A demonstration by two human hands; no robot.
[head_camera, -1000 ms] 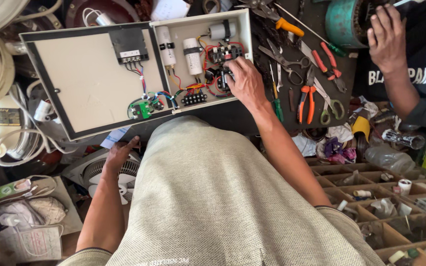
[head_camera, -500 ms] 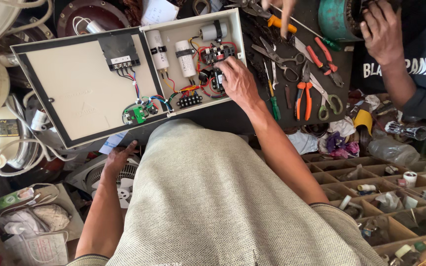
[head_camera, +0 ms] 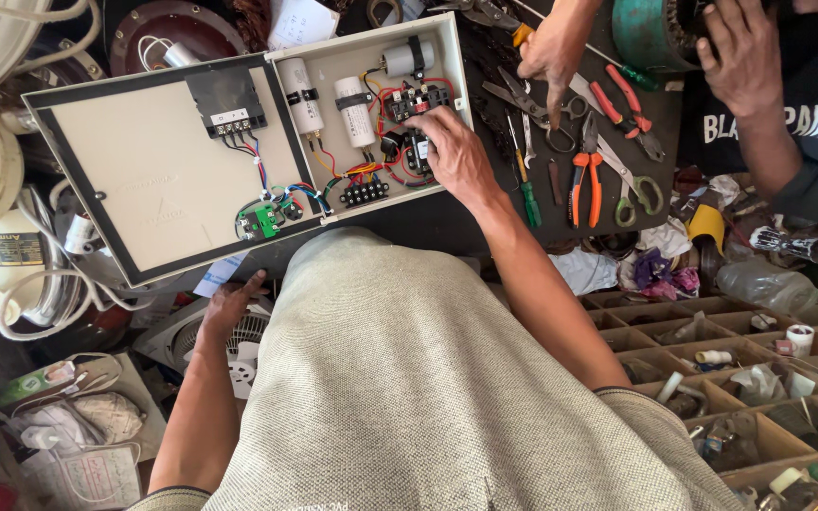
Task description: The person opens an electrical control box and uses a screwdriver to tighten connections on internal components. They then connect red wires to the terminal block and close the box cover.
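An open cream electrical control box lies on the dark bench, its lid swung out to the left. Inside are white cylindrical capacitors, a black relay block, a green circuit board and coloured wires. My right hand rests inside the box on the black components at its right side, fingers curled over them; whether it grips anything is hidden. My left hand presses flat on a white fan grille below the box lid, holding nothing.
Another person's two hands work at the back right, near a teal motor. Orange-handled pliers, scissors and screwdrivers lie right of the box. Wooden compartments of small parts fill the lower right. Cables and fan parts crowd the left.
The view has drifted so the box sits lower and further right. The other person's hand has come down over the tools. My right hand stays on the components in the box.
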